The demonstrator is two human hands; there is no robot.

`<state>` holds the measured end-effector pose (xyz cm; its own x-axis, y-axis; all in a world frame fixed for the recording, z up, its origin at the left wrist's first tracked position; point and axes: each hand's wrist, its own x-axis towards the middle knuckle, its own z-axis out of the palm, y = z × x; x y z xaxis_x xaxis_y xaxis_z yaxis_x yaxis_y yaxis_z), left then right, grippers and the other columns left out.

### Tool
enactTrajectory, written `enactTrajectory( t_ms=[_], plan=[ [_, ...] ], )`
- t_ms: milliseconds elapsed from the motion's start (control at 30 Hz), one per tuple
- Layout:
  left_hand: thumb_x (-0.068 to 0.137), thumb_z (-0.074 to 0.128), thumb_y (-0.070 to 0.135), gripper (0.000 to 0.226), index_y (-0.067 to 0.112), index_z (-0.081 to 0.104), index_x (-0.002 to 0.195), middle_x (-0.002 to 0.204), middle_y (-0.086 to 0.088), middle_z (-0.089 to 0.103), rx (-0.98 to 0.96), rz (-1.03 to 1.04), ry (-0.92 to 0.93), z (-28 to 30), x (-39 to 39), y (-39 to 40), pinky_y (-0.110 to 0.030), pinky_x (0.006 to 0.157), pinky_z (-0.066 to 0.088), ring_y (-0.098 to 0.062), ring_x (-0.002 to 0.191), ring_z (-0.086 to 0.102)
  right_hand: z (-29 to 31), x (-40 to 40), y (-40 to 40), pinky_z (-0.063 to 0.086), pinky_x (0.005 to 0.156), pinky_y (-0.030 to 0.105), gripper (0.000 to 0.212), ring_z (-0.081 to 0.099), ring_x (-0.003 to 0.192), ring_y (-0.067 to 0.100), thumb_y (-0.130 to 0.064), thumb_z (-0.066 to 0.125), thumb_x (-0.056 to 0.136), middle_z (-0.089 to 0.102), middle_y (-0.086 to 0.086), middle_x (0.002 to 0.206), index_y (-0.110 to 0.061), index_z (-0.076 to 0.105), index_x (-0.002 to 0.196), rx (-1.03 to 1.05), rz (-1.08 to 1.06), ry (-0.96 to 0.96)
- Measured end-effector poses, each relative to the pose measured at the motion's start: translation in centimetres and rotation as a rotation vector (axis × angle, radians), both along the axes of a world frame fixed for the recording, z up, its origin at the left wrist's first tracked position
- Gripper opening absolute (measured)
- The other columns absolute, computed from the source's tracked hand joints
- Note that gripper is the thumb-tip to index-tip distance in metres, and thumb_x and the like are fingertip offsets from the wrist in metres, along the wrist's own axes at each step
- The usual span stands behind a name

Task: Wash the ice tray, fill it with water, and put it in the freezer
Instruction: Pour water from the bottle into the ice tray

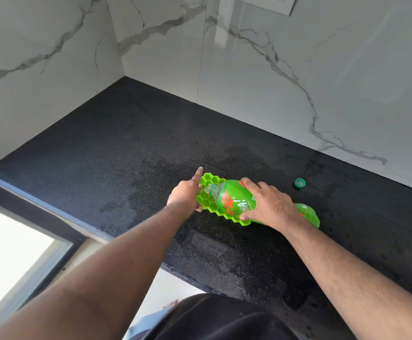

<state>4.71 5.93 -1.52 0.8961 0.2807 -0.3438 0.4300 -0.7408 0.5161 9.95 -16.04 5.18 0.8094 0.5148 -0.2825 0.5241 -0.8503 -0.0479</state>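
Task status, judged from the scene: fill step is under way. Bench [126, 143], black speckled stone, takes most of the view and runs into a far corner between two white marble-look walls [298, 69] w/ grey veins. Wet patches lie on the bench around and near the work spot, so the wash is prob. done, though no sink or tap is in view. A white plate on the far wall, top right, could be a switch; can't tell. Bright opening at near left, below the bench edge.

Green bottle [234, 200] lies tipped almost flat over the tray, neck pointing left, open mouth right above the cells. Right hand [271, 204] wraps round its middle from above, fingers curled over the label.

Green ice tray [206, 200], honeycomb cells, sits flat on the bench at centre, partly under the bottle. Left hand [185, 195] steadies its left edge; index finger is stretched out pointing far, and the other fingers' grip can't be told. Water level in the cells not readable.

Bottle cap [299, 183] rests on the bench, right of the tray, apart from it.

Left: finish fill, carry level to the freezer. Freezer not in view.
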Motion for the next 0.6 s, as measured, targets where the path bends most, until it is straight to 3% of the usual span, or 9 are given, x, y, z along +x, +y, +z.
enactTrajectory(
  t_ms=[200,433,500,600],
  plan=[
    [0.075,0.076,0.001,0.119,0.045,-0.002,0.153,0.106,-0.009,0.070,0.028,-0.008,-0.033,0.0,0.1,-0.2,-0.044,0.084,0.056,-0.030,0.102,0.065,0.1,0.3,0.1,0.050,0.089,0.050,0.100,0.050,0.118,0.024,-0.059,0.076,0.067,0.048,-0.001,0.128,-0.040,0.013,0.143,0.017,0.002,0.003],
    [0.076,0.076,0.003,0.129,0.053,-0.021,0.144,0.123,-0.010,0.065,0.062,-0.031,-0.075,-0.6,-0.2,-0.6,-0.042,0.095,0.049,-0.031,0.119,0.055,0.1,0.5,0.0,0.050,0.090,0.050,0.101,0.050,0.119,0.024,-0.058,0.076,0.067,0.048,0.001,0.129,-0.039,0.013,0.144,0.026,-0.004,0.004],
    [0.078,0.074,0.003,0.125,0.045,-0.019,0.149,0.115,-0.009,0.070,0.104,-0.070,-0.056,-0.1,-0.2,-0.7,-0.042,0.110,0.039,-0.030,0.122,0.055,0.1,0.6,0.0,0.049,0.090,0.049,0.102,0.050,0.119,0.025,-0.058,0.076,0.067,0.048,0.001,0.129,-0.039,0.013,0.144,0.027,-0.015,0.002],
    [0.081,0.070,0.004,0.117,0.031,-0.017,0.153,0.096,-0.006,0.074,0.261,-0.156,-0.050,0.7,-0.5,-1.3,-0.038,0.123,0.014,-0.025,0.100,0.066,0.1,0.6,-0.3,0.049,0.090,0.050,0.101,0.050,0.118,0.025,-0.058,0.076,0.067,0.048,0.001,0.129,-0.039,0.014,0.144,0.031,-0.036,0.002]
  ],
)
